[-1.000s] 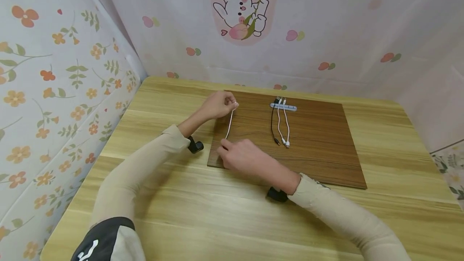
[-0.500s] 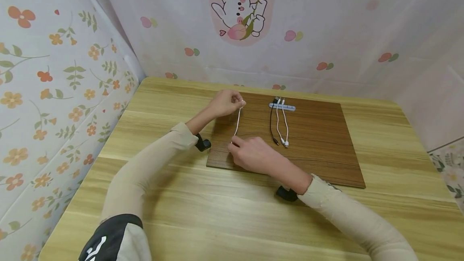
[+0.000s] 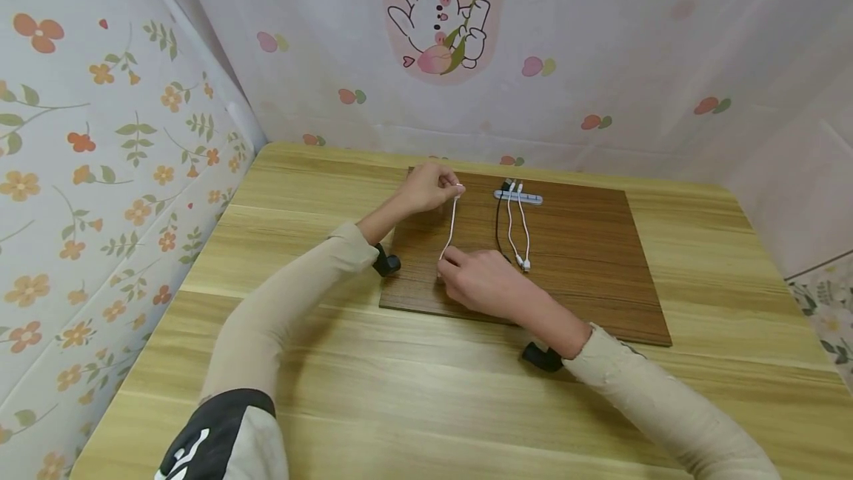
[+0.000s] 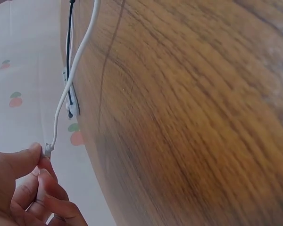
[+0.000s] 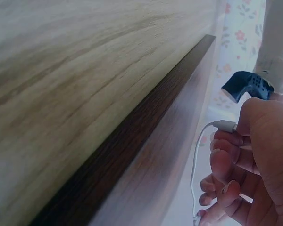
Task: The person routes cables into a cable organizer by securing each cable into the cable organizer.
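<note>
A short white charging cable (image 3: 452, 222) stretches between both hands above the left part of a dark wooden board (image 3: 580, 265). My left hand (image 3: 429, 188) pinches its far end between thumb and fingertips; the left wrist view shows the connector (image 4: 48, 149) there. Nearer to me, my right hand (image 3: 481, 281) pinches the other end, whose white plug (image 5: 224, 125) shows in the right wrist view. Right of the hands, a light blue cable holder strip (image 3: 533, 199) lies near the board's far edge. It carries one black cable (image 3: 497, 224) and two white cables (image 3: 526, 232).
The board lies on a light wooden table (image 3: 373, 391). A printed curtain (image 3: 300, 72) hangs behind the table, and a floral one (image 3: 120, 191) hangs at the left. Black wrist cameras (image 3: 543, 358) are worn under both forearms.
Both hands have moved right across the board with the white cable held between them, closer to the holder strip. The cables in the strip stay put; my right hand now covers the black one's lower end.
</note>
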`<state>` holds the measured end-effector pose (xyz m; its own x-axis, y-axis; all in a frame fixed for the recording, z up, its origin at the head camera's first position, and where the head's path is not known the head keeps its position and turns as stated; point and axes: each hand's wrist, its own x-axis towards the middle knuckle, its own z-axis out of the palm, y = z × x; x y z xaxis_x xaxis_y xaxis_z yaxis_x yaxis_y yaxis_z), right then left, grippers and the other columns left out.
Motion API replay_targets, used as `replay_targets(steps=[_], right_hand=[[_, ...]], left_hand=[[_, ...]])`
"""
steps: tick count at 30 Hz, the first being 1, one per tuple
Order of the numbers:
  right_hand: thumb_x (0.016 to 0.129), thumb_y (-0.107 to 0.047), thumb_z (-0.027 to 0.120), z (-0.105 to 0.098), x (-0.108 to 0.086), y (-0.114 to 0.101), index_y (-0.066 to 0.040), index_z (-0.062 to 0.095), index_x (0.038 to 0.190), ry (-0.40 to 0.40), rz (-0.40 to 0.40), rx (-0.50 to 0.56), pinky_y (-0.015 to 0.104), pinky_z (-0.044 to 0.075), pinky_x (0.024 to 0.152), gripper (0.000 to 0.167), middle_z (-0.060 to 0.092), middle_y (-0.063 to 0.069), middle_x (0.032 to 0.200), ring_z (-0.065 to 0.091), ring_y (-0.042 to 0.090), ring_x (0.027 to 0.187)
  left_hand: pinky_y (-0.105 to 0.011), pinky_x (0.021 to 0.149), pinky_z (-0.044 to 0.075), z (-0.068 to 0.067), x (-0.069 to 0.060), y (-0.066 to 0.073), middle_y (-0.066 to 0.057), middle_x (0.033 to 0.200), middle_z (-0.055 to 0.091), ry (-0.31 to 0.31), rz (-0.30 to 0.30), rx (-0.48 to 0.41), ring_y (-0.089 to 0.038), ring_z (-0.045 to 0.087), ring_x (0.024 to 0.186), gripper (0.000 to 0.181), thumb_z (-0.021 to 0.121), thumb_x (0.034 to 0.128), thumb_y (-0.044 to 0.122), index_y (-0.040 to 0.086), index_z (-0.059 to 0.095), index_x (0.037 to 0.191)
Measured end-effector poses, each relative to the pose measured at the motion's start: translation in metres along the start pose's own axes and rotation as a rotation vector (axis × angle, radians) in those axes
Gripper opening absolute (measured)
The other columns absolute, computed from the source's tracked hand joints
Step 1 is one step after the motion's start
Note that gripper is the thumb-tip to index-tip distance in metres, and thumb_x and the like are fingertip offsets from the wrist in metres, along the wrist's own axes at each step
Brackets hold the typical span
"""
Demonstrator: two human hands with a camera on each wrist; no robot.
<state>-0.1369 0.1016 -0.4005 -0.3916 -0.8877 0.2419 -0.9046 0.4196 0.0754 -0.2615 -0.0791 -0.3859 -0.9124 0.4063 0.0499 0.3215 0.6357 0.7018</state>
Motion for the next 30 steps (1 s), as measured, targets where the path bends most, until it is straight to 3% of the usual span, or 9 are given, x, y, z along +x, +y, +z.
replay_targets(steps=[9, 22, 30], right_hand=[[0.092, -0.013, 0.071, -0.001, -0.010, 0.008, -0.004, 0.067, 0.099, 0.014, 0.035, -0.012, 0.028, 0.043, 0.045, 0.012, 0.062, 0.007, 0.096, 0.051, 0.011, 0.052], [0.091, -0.011, 0.069, -0.007, -0.027, 0.020, -0.005, 0.065, 0.095, 0.066, 0.086, 0.031, 0.027, 0.039, 0.042, 0.008, 0.056, 0.004, 0.087, 0.046, 0.010, 0.051], [0.090, -0.010, 0.069, -0.010, -0.038, 0.025, -0.007, 0.065, 0.095, 0.060, 0.121, 0.046, 0.029, 0.041, 0.043, 0.007, 0.056, 0.004, 0.088, 0.047, 0.013, 0.052]], left_hand=[[-0.031, 0.073, 0.048, 0.007, 0.011, 0.005, -0.003, 0.093, 0.069, 0.001, 0.003, -0.021, -0.017, 0.063, 0.082, 0.020, 0.067, 0.1016, 0.026, 0.007, 0.075, 0.099], [-0.030, 0.068, 0.048, 0.018, 0.025, 0.020, -0.001, 0.093, 0.070, 0.001, -0.015, 0.000, -0.017, 0.062, 0.079, 0.020, 0.066, 0.1019, 0.029, 0.010, 0.073, 0.100], [-0.030, 0.060, 0.045, 0.023, 0.031, 0.031, -0.009, 0.098, 0.073, -0.025, -0.012, -0.007, -0.018, 0.061, 0.072, 0.020, 0.065, 0.1028, 0.028, 0.010, 0.073, 0.099]])
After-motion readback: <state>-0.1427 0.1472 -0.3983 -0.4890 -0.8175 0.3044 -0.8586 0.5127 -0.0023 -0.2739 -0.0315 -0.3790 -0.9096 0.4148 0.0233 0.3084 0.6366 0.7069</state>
